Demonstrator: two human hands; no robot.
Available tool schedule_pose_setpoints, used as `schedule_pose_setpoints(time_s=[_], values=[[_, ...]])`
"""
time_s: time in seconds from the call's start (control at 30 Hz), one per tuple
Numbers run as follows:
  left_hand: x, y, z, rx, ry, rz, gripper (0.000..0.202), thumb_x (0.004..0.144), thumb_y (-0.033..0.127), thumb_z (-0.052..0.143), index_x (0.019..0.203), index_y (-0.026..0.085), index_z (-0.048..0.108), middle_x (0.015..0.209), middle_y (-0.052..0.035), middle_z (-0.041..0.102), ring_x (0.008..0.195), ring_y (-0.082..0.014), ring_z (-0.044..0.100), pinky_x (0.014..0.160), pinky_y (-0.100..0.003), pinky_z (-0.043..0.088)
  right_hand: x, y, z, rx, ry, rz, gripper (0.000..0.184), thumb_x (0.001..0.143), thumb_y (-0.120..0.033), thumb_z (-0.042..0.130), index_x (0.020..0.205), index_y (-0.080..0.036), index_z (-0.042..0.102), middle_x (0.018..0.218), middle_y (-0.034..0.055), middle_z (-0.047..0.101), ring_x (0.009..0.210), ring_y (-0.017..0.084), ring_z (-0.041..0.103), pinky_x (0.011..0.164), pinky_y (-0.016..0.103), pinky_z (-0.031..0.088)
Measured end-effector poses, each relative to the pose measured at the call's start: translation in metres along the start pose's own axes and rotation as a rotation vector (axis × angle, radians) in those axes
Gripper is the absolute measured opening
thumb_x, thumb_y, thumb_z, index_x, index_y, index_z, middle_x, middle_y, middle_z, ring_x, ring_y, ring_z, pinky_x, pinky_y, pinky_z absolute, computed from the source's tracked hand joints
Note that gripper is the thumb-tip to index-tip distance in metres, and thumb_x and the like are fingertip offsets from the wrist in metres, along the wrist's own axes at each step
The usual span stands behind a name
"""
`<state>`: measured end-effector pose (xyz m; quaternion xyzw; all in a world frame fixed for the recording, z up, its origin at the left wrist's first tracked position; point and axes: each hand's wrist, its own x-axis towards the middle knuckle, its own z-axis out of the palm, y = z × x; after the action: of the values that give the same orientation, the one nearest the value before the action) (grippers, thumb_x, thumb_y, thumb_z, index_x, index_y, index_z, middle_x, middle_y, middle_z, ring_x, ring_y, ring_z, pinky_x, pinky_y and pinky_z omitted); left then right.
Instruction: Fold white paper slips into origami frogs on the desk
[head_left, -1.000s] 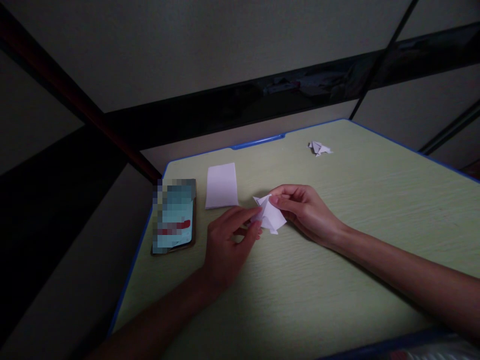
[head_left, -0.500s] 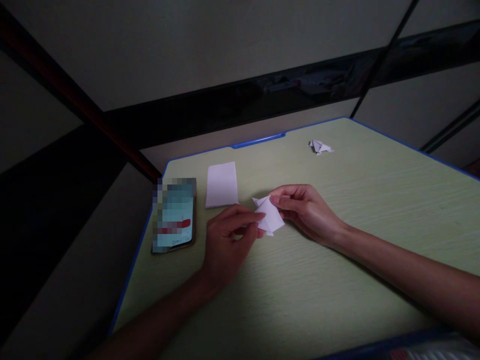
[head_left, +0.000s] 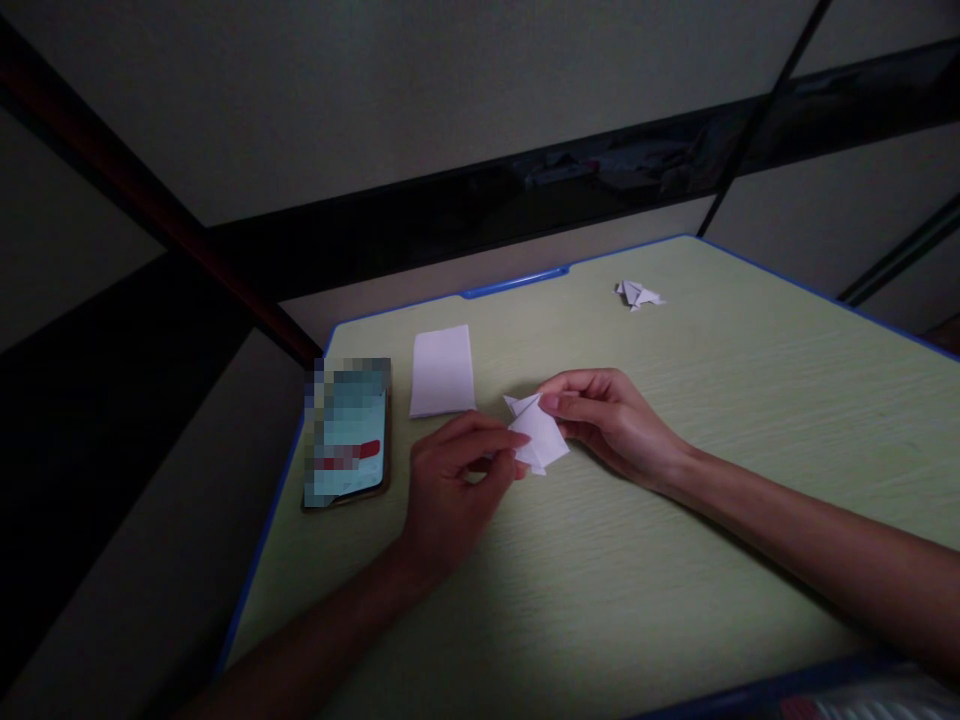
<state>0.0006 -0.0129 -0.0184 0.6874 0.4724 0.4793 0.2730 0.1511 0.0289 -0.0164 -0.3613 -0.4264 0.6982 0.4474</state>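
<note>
Between my two hands is a small piece of folded white paper (head_left: 541, 436), with pointed flaps at its upper left and lower edge. My left hand (head_left: 459, 482) pinches its left side, index finger on top and thumb along the near edge. At the upper right corner, my right hand (head_left: 609, 415) grips the paper between thumb and fingers; some of those fingertips are hidden behind it. The paper is held just over the light green table (head_left: 675, 580); whether it touches the surface I cannot tell.
A stack of white paper (head_left: 442, 370) lies beyond my left hand. Left of it, near the table's edge, rests a phone (head_left: 349, 430) with its screen lit and partly pixelated. A folded paper figure (head_left: 637, 294) sits at the far right. Behind the table stand cabinet panels (head_left: 465, 110).
Both hands keep their hold on the folded paper. My left index finger has shifted very slightly down on it; otherwise the scene is nearly the same.
</note>
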Motion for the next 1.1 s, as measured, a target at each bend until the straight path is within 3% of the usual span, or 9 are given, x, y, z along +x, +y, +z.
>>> schedule_pose_setpoints(time_s=[0.37,0.7,0.87,1.1], values=[[0.000,-0.001,0.000,-0.020,-0.004,0.069,0.016,0.067,0.007,0.052,0.068,0.016,0.065,0.065,0.0016,0.057,0.049,-0.0040,0.055,0.042,-0.013,0.047,0.002,-0.002,-0.011,-0.150,-0.160,-0.096,0.007,0.061,-0.017,0.064,0.064,-0.011,0.062,0.053,-0.0012,0.058,0.048,0.006,0.050,0.047,0.019,0.039],[0.001,-0.005,0.000,0.004,-0.069,0.138,0.015,0.065,0.005,0.053,0.068,0.014,0.065,0.064,-0.0007,0.058,0.052,-0.0063,0.054,0.040,-0.014,0.045,0.006,-0.017,-0.017,-0.444,-0.231,-0.075,0.004,0.062,-0.013,0.064,0.062,-0.010,0.063,0.056,-0.0017,0.058,0.049,0.004,0.047,0.046,0.018,0.035],[0.002,-0.007,-0.001,0.048,-0.104,0.203,0.015,0.066,0.006,0.053,0.070,0.013,0.065,0.064,-0.0012,0.058,0.052,-0.0068,0.054,0.043,-0.016,0.045,0.006,-0.019,-0.020,-0.444,-0.247,0.008,0.005,0.062,-0.013,0.064,0.065,-0.010,0.065,0.041,-0.0048,0.054,0.035,0.002,0.042,0.035,0.016,0.029],[0.003,-0.006,-0.002,0.125,-0.095,0.295,0.014,0.067,0.006,0.052,0.068,0.012,0.065,0.063,-0.0016,0.058,0.053,-0.0068,0.054,0.046,-0.017,0.044,0.003,-0.023,-0.020,-0.334,-0.265,0.118,0.006,0.060,-0.009,0.065,0.064,-0.013,0.067,0.060,0.0022,0.067,0.054,0.006,0.059,0.051,0.015,0.045]])
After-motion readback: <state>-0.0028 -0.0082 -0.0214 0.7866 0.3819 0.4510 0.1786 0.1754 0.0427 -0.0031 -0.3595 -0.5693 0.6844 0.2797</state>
